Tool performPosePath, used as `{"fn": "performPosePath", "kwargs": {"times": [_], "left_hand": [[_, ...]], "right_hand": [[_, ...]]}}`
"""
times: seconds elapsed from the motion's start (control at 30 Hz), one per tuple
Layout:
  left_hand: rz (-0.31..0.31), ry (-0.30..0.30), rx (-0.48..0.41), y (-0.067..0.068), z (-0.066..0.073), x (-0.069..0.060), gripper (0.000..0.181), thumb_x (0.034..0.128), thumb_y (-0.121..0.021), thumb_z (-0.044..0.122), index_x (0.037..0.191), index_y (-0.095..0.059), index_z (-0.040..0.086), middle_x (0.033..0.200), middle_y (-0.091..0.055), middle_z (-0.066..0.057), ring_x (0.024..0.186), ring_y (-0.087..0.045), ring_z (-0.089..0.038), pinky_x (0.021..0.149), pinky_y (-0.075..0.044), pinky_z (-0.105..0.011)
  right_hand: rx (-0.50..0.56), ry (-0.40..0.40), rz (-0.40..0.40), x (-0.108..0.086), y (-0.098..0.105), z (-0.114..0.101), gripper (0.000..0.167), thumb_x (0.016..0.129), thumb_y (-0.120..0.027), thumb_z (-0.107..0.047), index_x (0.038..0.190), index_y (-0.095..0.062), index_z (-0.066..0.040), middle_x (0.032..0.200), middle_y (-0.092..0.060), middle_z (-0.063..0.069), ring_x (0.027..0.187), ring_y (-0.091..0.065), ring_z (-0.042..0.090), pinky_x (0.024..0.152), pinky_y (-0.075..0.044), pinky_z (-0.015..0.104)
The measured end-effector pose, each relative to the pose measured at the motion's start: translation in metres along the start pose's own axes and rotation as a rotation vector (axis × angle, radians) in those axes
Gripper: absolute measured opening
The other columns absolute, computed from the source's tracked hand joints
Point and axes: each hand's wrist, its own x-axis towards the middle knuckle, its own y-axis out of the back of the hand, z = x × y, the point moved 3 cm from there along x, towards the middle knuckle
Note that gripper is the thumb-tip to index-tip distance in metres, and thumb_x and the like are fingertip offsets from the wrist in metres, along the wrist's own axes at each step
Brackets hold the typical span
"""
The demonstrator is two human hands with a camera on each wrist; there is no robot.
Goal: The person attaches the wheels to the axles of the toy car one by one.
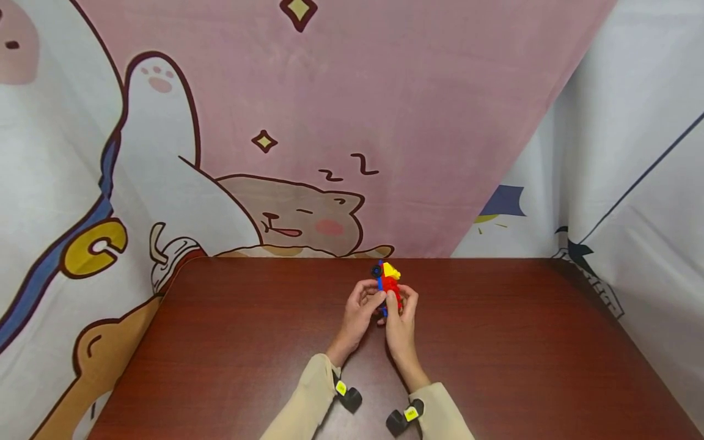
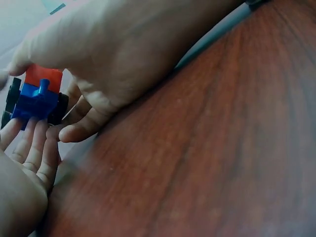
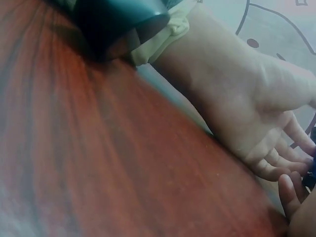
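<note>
Both hands hold a small toy vehicle [image 1: 390,283] just above the table, near the middle of the head view. It has a yellow part at the far end, a red body, blue parts and black wheels. From the left, the left hand [image 1: 356,318] grips it, thumb on the near part. The right hand [image 1: 401,324] grips it from the right, its thumb lying along the red body. In the left wrist view the blue underside [image 2: 37,101] shows a peg and black wheels, with fingers touching it. Only a dark edge of the toy shows in the right wrist view.
A dark red-brown wooden table [image 1: 231,354] lies beneath the hands. Behind it hangs a pink and white cloth [image 1: 418,122] printed with cartoon animals, and white cloth [image 1: 649,201] hangs on the right. Black cameras [image 1: 351,400] sit on both wrists.
</note>
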Motion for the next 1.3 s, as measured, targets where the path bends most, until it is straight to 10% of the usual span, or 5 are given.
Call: {"fn": "performPosePath", "kwargs": {"times": [0.33, 0.67, 0.9, 1.13, 1.3], "left_hand": [[0.079, 0.03, -0.009, 0.0, 0.014, -0.003, 0.027, 0.0899, -0.051, -0.007, 0.116, -0.056, -0.011, 0.092, -0.063, -0.002, 0.072, -0.056, -0.009, 0.058, -0.047, -0.023], [0.203, 0.01, -0.062, 0.006, -0.006, 0.006, 0.032, 0.0925, -0.054, -0.003, 0.124, -0.048, -0.002, 0.092, -0.059, 0.0, 0.067, -0.053, -0.009, 0.055, -0.045, -0.02], [0.032, -0.04, -0.022, 0.001, -0.001, 0.001, 0.034, 0.0939, -0.064, 0.005, 0.124, -0.052, -0.005, 0.103, -0.059, -0.009, 0.082, -0.059, -0.008, 0.067, -0.05, -0.022], [0.124, -0.08, 0.143, 0.002, 0.004, 0.0, 0.029, 0.0957, -0.062, 0.004, 0.123, -0.061, -0.003, 0.114, -0.062, -0.025, 0.088, -0.059, -0.011, 0.075, -0.047, -0.017], [0.178, -0.137, 0.254, 0.0, 0.028, -0.01, 0.029, 0.0938, -0.062, 0.001, 0.122, -0.062, -0.008, 0.112, -0.062, -0.028, 0.09, -0.059, -0.024, 0.075, -0.047, -0.015]], "right_hand": [[-0.045, -0.009, -0.073, 0.0, 0.0, -0.004, 0.039, 0.108, -0.037, -0.017, 0.141, -0.039, 0.003, 0.125, -0.05, 0.02, 0.083, -0.056, 0.017, 0.064, -0.056, 0.035], [0.05, 0.02, -0.013, 0.01, 0.0, 0.029, 0.032, 0.104, -0.051, -0.014, 0.13, -0.045, 0.003, 0.11, -0.051, 0.007, 0.065, -0.053, 0.014, 0.049, -0.05, 0.025], [0.123, 0.108, 0.062, 0.012, 0.002, 0.031, 0.036, 0.104, -0.05, -0.016, 0.128, -0.037, 0.008, 0.11, -0.047, 0.006, 0.081, -0.058, 0.013, 0.062, -0.056, 0.025], [-0.044, 0.023, 0.009, 0.01, 0.002, 0.032, 0.035, 0.103, -0.054, -0.017, 0.135, -0.049, -0.003, 0.121, -0.059, 0.014, 0.094, -0.062, 0.011, 0.078, -0.055, 0.023], [-0.237, 0.104, 0.008, 0.009, 0.002, 0.031, 0.036, 0.098, -0.062, -0.017, 0.132, -0.057, -0.005, 0.128, -0.061, 0.015, 0.114, -0.058, 0.023, 0.094, -0.047, 0.026]]}}
